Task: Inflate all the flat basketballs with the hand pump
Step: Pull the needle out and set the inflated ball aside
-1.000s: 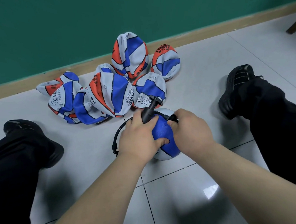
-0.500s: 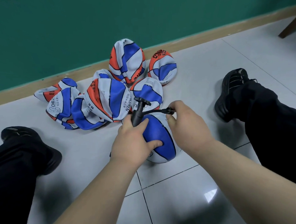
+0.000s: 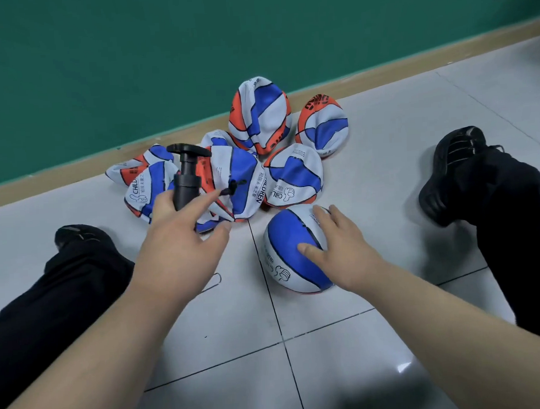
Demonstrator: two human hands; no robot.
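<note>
Fingers of the right hand [image 3: 346, 253] lie spread on the inflated basketball [image 3: 291, 250], which sits just before the heap of flat basketballs [image 3: 259, 114]. Left of that ball, the left hand [image 3: 183, 240] grips the black hand pump [image 3: 187, 177] upright, forefinger extended.

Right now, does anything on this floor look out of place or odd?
Nothing spilled or damaged. One oddity: a thin looped line on the tile below the left hand, possibly the hose of the hand pump; too faint to tell.
</note>
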